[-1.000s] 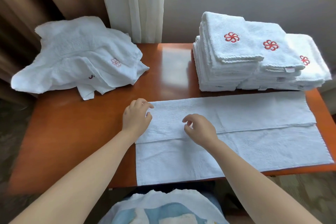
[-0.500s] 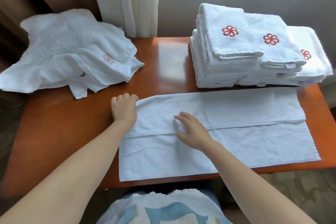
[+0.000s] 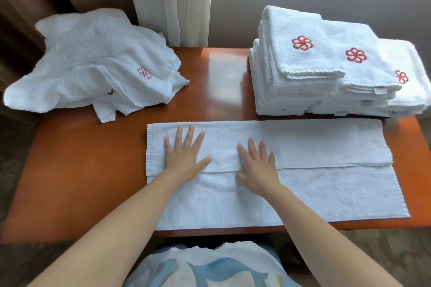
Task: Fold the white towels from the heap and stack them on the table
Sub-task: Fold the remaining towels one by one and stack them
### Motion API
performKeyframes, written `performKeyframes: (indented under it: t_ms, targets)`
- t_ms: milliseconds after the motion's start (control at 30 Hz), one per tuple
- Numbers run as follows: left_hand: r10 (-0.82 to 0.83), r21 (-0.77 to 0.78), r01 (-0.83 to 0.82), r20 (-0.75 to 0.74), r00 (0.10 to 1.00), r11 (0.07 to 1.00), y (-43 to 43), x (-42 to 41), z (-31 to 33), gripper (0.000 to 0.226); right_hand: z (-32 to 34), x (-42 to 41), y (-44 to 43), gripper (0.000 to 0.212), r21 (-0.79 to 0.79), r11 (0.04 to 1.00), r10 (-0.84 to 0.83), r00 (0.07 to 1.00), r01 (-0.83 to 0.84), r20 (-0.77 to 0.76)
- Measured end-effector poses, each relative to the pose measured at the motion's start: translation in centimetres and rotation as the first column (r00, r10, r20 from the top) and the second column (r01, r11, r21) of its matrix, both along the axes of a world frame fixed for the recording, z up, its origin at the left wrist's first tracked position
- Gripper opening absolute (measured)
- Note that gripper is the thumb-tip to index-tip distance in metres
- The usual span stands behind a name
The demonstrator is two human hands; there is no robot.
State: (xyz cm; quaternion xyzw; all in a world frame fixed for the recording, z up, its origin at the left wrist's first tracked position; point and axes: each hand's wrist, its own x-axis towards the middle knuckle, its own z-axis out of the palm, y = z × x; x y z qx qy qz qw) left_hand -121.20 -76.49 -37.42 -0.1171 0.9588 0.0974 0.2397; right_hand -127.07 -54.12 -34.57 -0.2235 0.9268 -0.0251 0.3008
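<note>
A white towel point(image 3: 326, 170) lies spread lengthwise along the near edge of the table, its far long edge folded toward me over the near part. My left hand point(image 3: 183, 155) presses flat on the folded flap near the towel's left end, fingers spread. My right hand point(image 3: 256, 166) lies flat beside it, palm across the flap's edge. A heap of crumpled white towels point(image 3: 93, 63) sits at the table's far left. Stacks of folded white towels with red flower emblems point(image 3: 326, 70) stand at the far right.
The orange-brown wooden table point(image 3: 81, 182) shows bare wood at its left half and between heap and stacks. A white curtain point(image 3: 170, 0) and a brown drape hang behind. Carpeted floor surrounds the table. My light patterned clothing shows at the bottom.
Both hands went from curled, pinching the towel's folded edge, to lying flat with spread fingers on the flap. The flap's left end now lies smooth on the table.
</note>
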Motion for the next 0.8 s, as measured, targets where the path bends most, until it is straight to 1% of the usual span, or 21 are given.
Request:
performKeyframes:
  t_ms: [100, 233, 333, 500, 633, 700, 800]
  targets:
    - [0.023, -0.002, -0.023, 0.059, 0.998, 1.000, -0.8, -0.2, 0.3, 0.096, -0.1, 0.1, 0.1, 0.087, 0.002, 1.000, 0.015, 1.000, -0.016, 0.017]
    - [0.044, -0.010, -0.043, 0.093, 0.995, 0.999, -0.6, -0.5, 0.7, 0.099, 0.1, -0.2, 0.2, 0.094, 0.013, 0.999, 0.034, 0.998, -0.035, 0.060]
    - [0.072, -0.030, -0.070, 0.063, 0.995, 0.997, 0.2, 0.1, 0.7, 0.092, 0.4, 0.1, 0.3, 0.093, 0.010, 0.999, 0.049, 0.996, -0.050, 0.079]
    - [0.076, -0.033, -0.077, -0.045, 0.996, 0.996, 2.5, 3.2, 0.1, 0.069, 0.6, 1.6, 1.6, 0.087, -0.013, 0.993, 0.119, 0.988, -0.118, 0.096]
    - [0.081, -0.072, -0.087, -0.077, 0.994, 0.994, 4.4, 6.4, -0.5, 0.065, 0.6, 2.1, 3.2, 0.082, -0.025, 0.978, 0.209, 0.974, -0.208, 0.089]
    - [0.116, -0.083, -0.121, -0.068, 0.991, 0.989, 5.6, 8.0, -0.5, 0.065, 0.6, 2.1, 4.1, 0.081, -0.036, 0.966, 0.258, 0.962, -0.256, 0.089]
    - [0.194, -0.057, -0.196, -0.036, 0.980, 0.979, 7.4, 10.2, -0.2, 0.066, 0.5, 2.2, 5.4, 0.079, -0.070, 0.944, 0.328, 0.941, -0.323, 0.082]
